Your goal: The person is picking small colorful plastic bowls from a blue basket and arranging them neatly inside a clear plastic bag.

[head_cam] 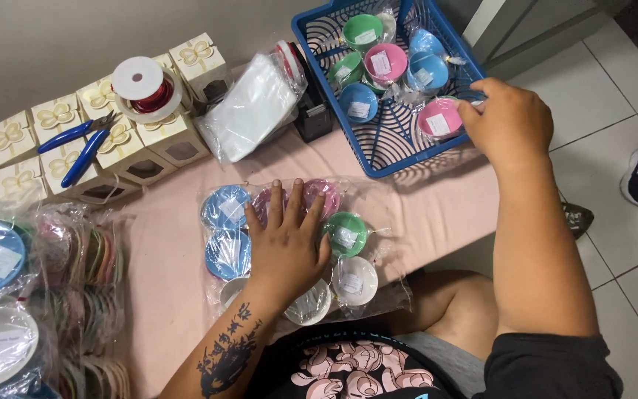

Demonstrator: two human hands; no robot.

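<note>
Pink cup (439,118) being pinched by right hand (503,122) in basket (385,159), arm outstretched. Left hand (287,247) being pressed flat, fingers spread, on bagged cups (345,235).

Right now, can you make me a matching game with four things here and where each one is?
Things:
1. blue pliers
2. pink cup
3. spool of red wire
4. green cup

Places:
A. on the table, in a clear bag, beside the left hand
B. lying across the cream gift boxes
C. in the blue basket, at the right hand
D. standing on top of a cream box near the wall

Pairs: 1-B, 2-C, 3-D, 4-A
</note>
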